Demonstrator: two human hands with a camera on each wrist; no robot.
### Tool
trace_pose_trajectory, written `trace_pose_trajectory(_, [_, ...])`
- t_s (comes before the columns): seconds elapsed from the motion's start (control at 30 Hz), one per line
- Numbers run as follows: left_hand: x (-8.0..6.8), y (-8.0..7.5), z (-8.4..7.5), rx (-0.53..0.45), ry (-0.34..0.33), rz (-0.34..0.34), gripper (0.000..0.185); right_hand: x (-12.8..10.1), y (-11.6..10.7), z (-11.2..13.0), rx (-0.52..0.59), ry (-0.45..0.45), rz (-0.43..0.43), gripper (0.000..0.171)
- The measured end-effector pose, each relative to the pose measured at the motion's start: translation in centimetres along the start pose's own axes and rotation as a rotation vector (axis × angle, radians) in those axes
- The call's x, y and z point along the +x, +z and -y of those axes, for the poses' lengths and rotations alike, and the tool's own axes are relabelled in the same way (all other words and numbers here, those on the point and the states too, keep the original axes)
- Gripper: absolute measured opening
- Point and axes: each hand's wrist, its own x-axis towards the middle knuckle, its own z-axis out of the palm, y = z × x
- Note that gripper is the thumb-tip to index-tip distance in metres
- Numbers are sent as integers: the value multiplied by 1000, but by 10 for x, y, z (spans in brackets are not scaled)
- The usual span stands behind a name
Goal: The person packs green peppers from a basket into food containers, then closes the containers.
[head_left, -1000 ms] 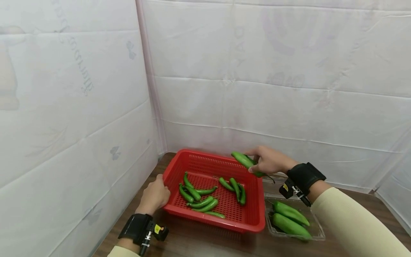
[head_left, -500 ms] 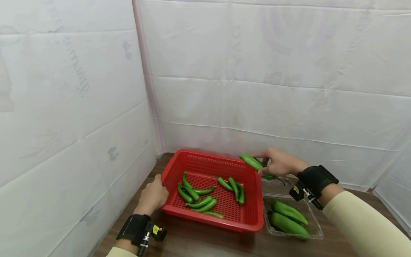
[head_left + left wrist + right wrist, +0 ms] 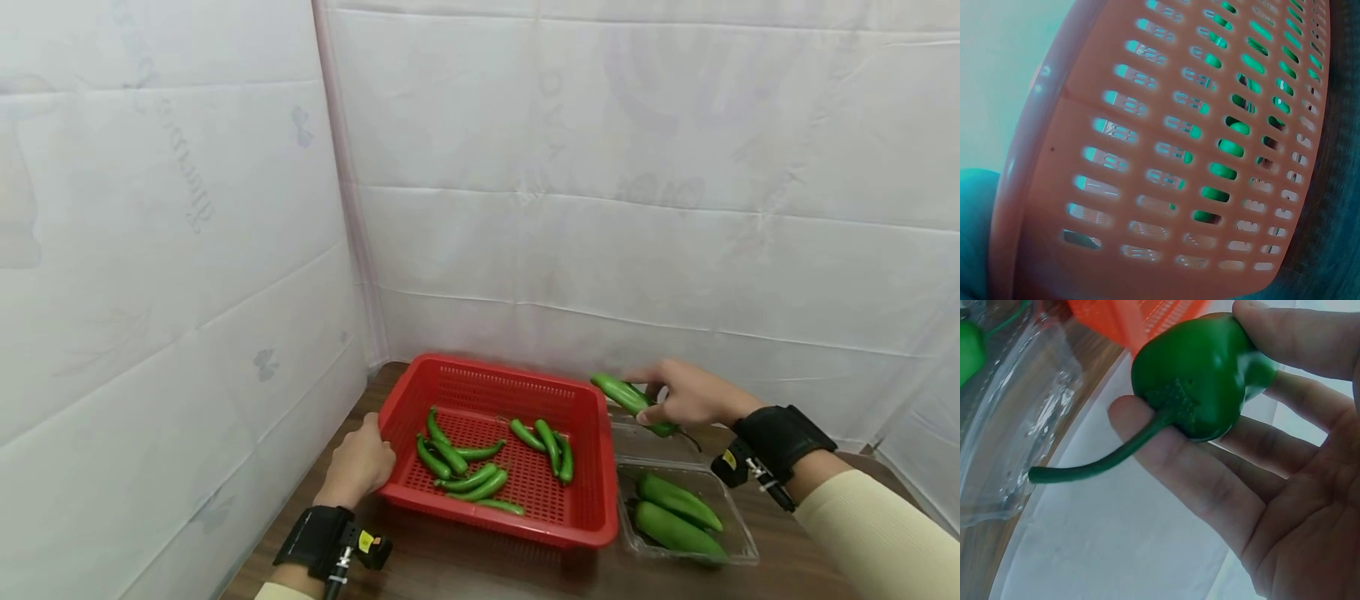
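Observation:
My left hand [image 3: 356, 462] grips the left rim of a red plastic basket [image 3: 495, 523], whose slotted wall [image 3: 1079, 106] fills the left wrist view. Several slim green chillies [image 3: 480, 452] lie in loose groups on the basket floor. My right hand [image 3: 693, 393] pinches a large green pepper [image 3: 624, 393] between thumb and fingers, above the back edge of a clear plastic box [image 3: 742, 533]. In the right wrist view, this pepper [image 3: 1191, 369] shows its stem end toward the camera. Two more large green peppers [image 3: 677, 529] lie in the box.
The basket and the box stand side by side on a brown wooden table [image 3: 795, 550]. Behind the box lies its raised clear lid [image 3: 652, 442]. White sheeting [image 3: 525, 233] closes in the back, and another sheet [image 3: 187, 333] hangs along the left.
My right hand has moved right with the large pepper, from over the basket's right rim to over the back of the clear box. The left hand stays on the basket rim.

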Motion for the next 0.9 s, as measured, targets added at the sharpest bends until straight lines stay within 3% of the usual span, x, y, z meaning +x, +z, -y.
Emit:
trace_pose_trajectory(0.67, [4,-3,3,-5,7,-9,53,-34,17,-33,4,71,-5,63])
trace_pose_trajectory(0.9, [5,-3,4,-8,10,-6,52,-42,24,-42,75,61,27,64])
